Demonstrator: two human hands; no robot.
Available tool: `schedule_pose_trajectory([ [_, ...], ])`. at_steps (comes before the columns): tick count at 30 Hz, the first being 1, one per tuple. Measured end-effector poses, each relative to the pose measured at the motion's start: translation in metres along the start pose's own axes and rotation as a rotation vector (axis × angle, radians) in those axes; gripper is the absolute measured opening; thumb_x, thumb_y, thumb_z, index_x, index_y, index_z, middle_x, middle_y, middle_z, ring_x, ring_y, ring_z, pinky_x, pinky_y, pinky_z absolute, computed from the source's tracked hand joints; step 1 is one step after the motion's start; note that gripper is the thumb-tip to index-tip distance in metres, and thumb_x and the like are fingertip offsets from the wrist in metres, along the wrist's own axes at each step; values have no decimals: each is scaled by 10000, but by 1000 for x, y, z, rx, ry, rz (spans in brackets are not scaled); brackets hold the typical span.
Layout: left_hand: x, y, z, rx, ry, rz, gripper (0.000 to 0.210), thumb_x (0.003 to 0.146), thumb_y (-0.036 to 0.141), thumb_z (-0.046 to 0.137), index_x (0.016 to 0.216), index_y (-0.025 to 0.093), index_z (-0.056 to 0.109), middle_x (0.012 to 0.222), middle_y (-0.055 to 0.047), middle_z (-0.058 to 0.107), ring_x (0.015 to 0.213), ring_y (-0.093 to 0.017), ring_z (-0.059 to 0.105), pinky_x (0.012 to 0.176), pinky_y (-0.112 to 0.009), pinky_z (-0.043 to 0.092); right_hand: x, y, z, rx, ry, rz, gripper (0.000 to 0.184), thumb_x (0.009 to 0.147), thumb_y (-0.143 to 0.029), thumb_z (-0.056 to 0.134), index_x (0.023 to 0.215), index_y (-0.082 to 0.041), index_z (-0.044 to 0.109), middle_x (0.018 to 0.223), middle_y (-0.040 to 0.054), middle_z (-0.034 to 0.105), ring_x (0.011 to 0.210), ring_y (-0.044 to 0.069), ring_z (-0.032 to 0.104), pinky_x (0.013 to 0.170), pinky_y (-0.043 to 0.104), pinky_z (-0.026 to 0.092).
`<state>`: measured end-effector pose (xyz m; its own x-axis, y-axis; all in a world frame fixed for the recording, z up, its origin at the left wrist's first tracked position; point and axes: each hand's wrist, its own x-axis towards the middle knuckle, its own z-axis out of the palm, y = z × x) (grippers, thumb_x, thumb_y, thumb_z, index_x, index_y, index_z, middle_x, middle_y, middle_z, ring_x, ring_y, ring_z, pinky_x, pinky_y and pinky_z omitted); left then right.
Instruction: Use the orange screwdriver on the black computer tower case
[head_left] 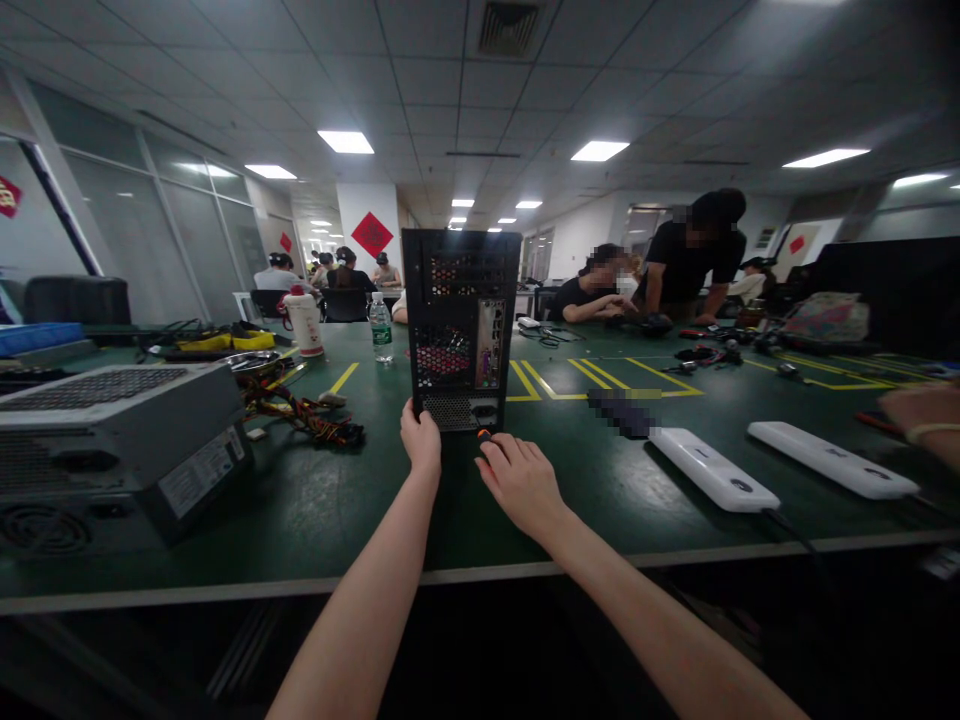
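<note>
The left hand (pixel 420 438) gripped the lower left edge of a black metal tower computer case (pixel 459 325), which stood upright on the counter, its back facing the wearer. The right hand (pixel 525 482) pinched a small orange-and-black handled tool (pixel 484 436), probably a screwdriver, at the case's lower rear; whether its tip touched anything could not be told. The work seemed partway along: the port panel and the bottom power socket sat in their openings, but the screws were too small to judge as driven or remaining.

The dark green counter (pixel 360 535) bore yellow tape lines. Two stacked grey metal power-supply boxes (pixel 161 400) lay to the left, tangled coloured cables (pixel 319 422) beside them; long white plastic bars (pixel 712 468) lay to the right. Beyond, co-workers (pixel 694 250) occupied a room with a panelled ceiling and lit rectangular lamps (pixel 345 142).
</note>
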<state>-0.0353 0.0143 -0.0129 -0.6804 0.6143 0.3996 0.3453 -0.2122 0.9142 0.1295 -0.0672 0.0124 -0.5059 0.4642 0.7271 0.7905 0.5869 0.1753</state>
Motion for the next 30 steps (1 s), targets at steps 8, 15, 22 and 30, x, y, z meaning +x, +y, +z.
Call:
schedule_pose_trajectory([
  [8, -4, 3, -1, 109, -8, 57, 464, 732, 141, 393, 1191, 207, 382, 1124, -66, 511, 1062, -181, 448, 911, -324, 315, 1, -2, 1, -28, -14, -32, 217, 836, -204, 354, 1005, -140, 473, 1011, 87, 530, 848, 157, 504, 740, 290, 351],
  [15, -5, 5, -2, 121, -19, 51, 482, 719, 151, 427, 1195, 203, 378, 1139, -76, 500, 1090, -194, 424, 935, -338, 289, 1, 0, 1, -21, -2, 20, 197, 843, -253, 357, 958, -151, 480, 954, 75, 539, 814, 151, 510, 707, 275, 352],
  [22, -5, 7, -2, 85, -7, 38, 467, 717, 170, 437, 1182, 195, 396, 1153, -81, 492, 1112, -198, 405, 957, -342, 262, 0, -2, 0, 3, -30, -36, 217, 821, -218, 368, 999, -145, 469, 1061, 86, 508, 872, 174, 494, 748, 304, 351],
  [30, -5, 6, -2, 82, -18, 35, 483, 720, 196, 440, 1198, 186, 377, 1185, -90, 464, 1132, -198, 382, 971, -337, 237, -1, 2, 5, -22, 7, 12, 201, 849, -253, 348, 970, -163, 480, 930, 65, 551, 798, 149, 514, 697, 271, 349],
])
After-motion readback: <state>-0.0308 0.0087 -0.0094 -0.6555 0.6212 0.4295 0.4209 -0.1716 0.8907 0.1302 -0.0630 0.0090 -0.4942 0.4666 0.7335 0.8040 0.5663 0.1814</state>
